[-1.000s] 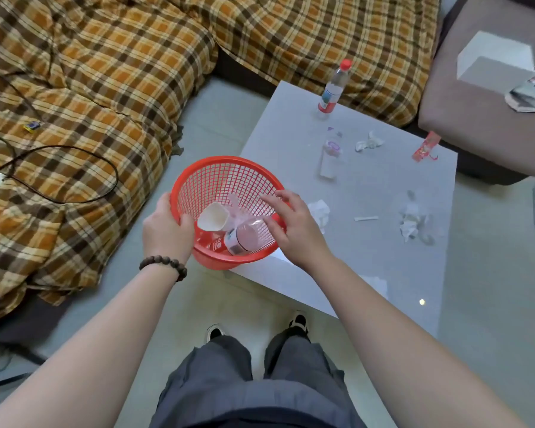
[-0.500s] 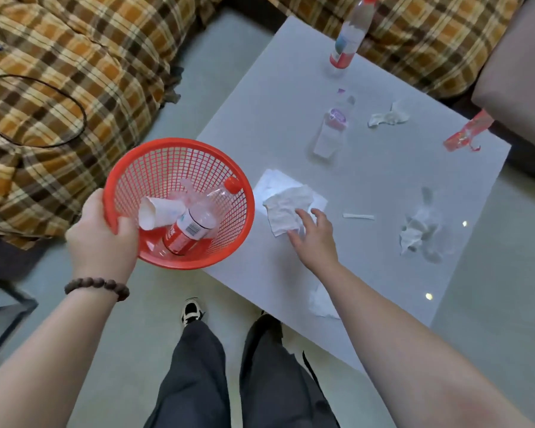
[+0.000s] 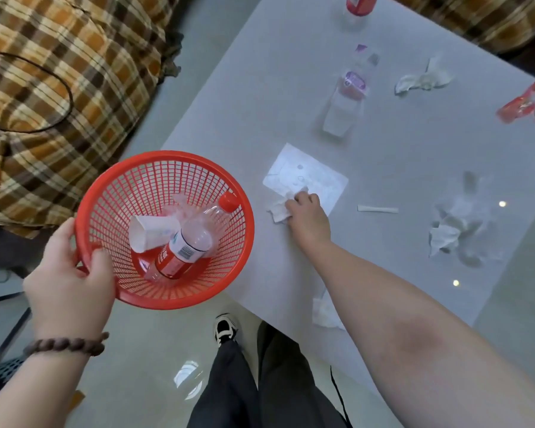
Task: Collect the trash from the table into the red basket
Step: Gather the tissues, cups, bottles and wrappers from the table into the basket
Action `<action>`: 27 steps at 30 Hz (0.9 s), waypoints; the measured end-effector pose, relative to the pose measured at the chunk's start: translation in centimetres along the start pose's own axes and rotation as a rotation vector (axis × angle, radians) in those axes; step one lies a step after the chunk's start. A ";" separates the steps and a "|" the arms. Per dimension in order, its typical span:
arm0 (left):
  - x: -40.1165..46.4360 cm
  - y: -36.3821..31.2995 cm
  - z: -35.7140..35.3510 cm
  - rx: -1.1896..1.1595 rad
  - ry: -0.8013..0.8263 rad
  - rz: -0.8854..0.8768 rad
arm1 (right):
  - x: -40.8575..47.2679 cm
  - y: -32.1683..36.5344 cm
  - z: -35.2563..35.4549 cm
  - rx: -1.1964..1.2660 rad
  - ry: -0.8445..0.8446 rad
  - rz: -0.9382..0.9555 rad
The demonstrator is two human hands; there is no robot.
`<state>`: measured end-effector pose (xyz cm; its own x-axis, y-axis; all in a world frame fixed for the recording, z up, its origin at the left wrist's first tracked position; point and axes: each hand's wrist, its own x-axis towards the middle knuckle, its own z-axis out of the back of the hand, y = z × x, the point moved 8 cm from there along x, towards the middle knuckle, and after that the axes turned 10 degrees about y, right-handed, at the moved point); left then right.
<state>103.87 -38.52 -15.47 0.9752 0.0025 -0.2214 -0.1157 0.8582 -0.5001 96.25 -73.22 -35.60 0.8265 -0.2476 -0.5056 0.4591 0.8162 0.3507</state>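
My left hand point(image 3: 71, 279) grips the rim of the red basket point(image 3: 167, 159), held beside the table's near-left edge. Inside lie a plastic bottle point(image 3: 187, 242) with a red cap and a white paper cup point(image 3: 149, 231). My right hand point(image 3: 308, 216) is closed on a crumpled white tissue point(image 3: 277, 208) on the grey table point(image 3: 260, 97), at the edge of a flat white paper point(image 3: 309, 177). More trash lies on the table: a flattened clear bottle point(image 3: 348, 94), a crumpled tissue point(image 3: 422, 80), a paper strip point(image 3: 377, 209), a red wrapper point(image 3: 525, 101) and crumpled clear plastic point(image 3: 454, 233).
A plaid-covered sofa point(image 3: 59, 72) with a black cable runs along the left and far side. A red-labelled bottle point(image 3: 359, 3) stands at the table's far edge. Another tissue point(image 3: 325, 313) lies by the near edge under my right forearm. My legs and a shoe point(image 3: 226, 329) are below.
My right hand left the basket after dropping the bottle in, reached onto the table and closed on the crumpled tissue. The basket moved left and nearer with my left hand.
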 end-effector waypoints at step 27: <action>-8.7 -11.8 -3.3 0.003 0.244 -0.268 | -19.6 10.2 12.3 0.390 -0.024 0.339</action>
<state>96.17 -50.39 -10.42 0.8972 -0.3449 -0.2759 0.1390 0.8135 -0.5648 88.75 -66.46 -12.41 0.9551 -0.0189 -0.2958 0.2478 0.5983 0.7619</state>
